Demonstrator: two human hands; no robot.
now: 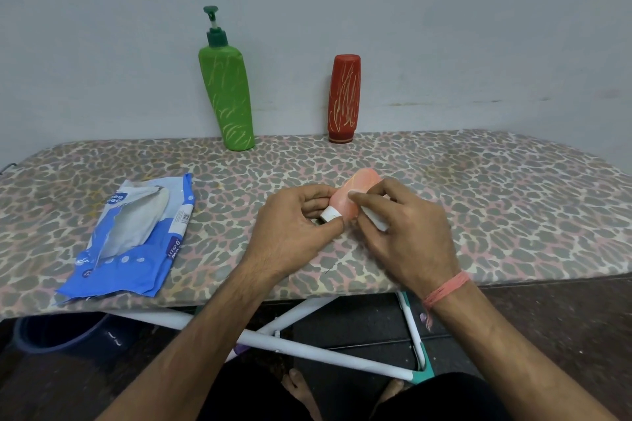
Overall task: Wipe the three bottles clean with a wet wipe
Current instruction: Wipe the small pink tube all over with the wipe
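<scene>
Now pink bottle between my hands above table, long axis running white cap near-left to base far-right; left hand pinches cap, right hand presses wet wipe along its side; green bottle, red bottle upright behind

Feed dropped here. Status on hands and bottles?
Left hand grips pink bottle by cap. Right hand presses wipe on it. Green bottle, red bottle stand behind. Nothing blocking.
</scene>
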